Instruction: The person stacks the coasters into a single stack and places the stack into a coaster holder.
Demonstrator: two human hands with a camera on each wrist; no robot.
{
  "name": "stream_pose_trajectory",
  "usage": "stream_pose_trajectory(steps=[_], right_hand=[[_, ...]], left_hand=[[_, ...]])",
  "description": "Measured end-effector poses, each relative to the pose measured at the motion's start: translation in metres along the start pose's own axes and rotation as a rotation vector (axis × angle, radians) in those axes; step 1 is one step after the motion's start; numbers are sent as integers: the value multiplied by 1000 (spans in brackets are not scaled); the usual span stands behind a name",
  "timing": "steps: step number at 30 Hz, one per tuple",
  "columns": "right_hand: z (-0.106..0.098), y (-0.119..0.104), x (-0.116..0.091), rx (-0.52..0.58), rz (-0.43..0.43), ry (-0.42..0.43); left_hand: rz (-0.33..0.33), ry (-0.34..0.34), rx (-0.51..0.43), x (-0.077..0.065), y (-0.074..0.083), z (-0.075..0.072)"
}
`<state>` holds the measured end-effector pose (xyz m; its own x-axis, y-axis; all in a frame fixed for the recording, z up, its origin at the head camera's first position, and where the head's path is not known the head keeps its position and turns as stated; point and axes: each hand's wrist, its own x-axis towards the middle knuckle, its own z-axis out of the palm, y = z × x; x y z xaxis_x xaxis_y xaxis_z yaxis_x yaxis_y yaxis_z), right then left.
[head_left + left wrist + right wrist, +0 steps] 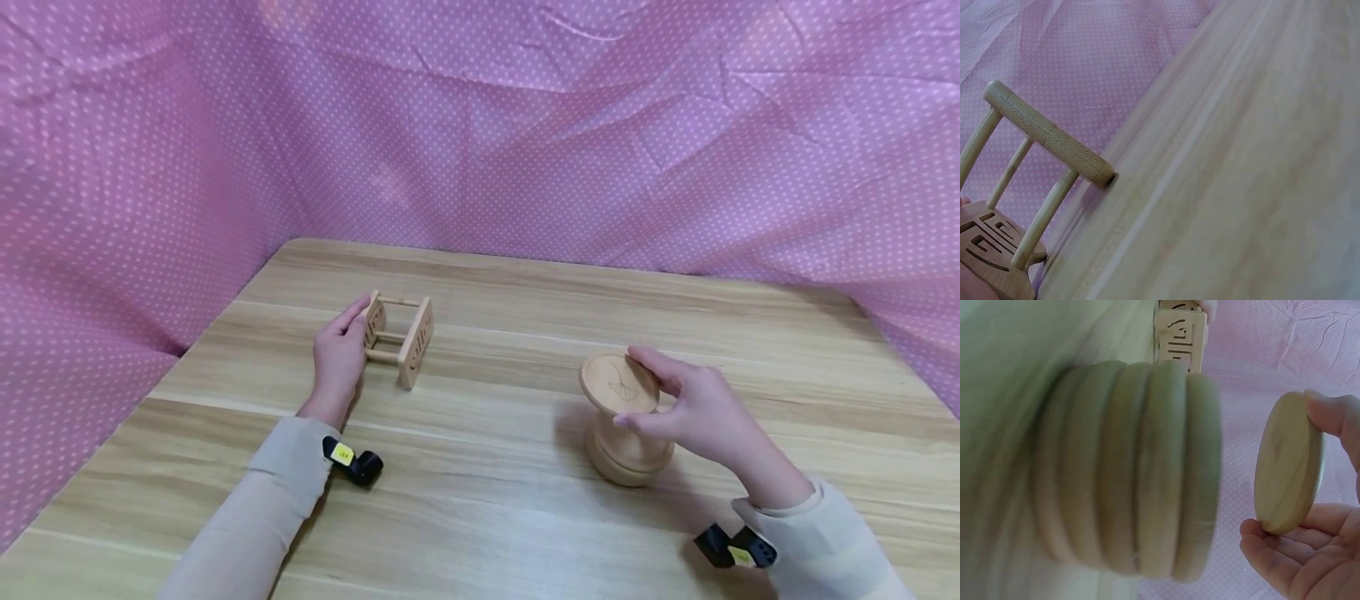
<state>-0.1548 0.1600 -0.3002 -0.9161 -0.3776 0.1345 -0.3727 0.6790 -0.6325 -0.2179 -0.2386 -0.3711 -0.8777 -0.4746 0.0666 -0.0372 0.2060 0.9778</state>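
Between the thumb and fingers of my right hand (701, 408) is a round wooden coaster (1288, 464), pinched by its edge. Line carvings mark its upper face in the head view. The coaster is tilted above a stack of several similar wooden coasters (1125, 472), with a visible gap between them in the right wrist view. My left hand (339, 358) grips the near-left side panel of a small wooden coaster rack (417, 343). Two carved panels joined by thin dowels (1047, 215) make up this rack, which stands on the table. Most of the left fingers are hidden behind the panel.
A light wood-grain table (480, 500) lies under everything. Pink polka-dot cloth (480, 150) hangs along its back and both sides. The rack stands left of the stack, with bare tabletop between them. A small black camera (356, 465) sits on the left cuff.
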Motion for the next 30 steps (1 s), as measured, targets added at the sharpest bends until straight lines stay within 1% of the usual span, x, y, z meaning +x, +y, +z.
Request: stream_pose_trajectory(steps=[4,10,16,20,25,30], right_hand=[[5,6,-7,-13,-7,-11],[9,13,-16,-10,-14,-3],[9,19,-20,-6,6,-21],[9,23,-21,-31,-6,-6],[9,27,-23,-43,-27,1],[8,29,-28,-41,-9,-1]], left_hand=[[-14,-3,8,0,0,0],[-42,-15,13,1,3,1],[-25,-11,-10,0,4,1],[-11,-18,-14,0,4,2],[2,-9,-14,1,1,2],[-1,-5,-22,2,0,0]])
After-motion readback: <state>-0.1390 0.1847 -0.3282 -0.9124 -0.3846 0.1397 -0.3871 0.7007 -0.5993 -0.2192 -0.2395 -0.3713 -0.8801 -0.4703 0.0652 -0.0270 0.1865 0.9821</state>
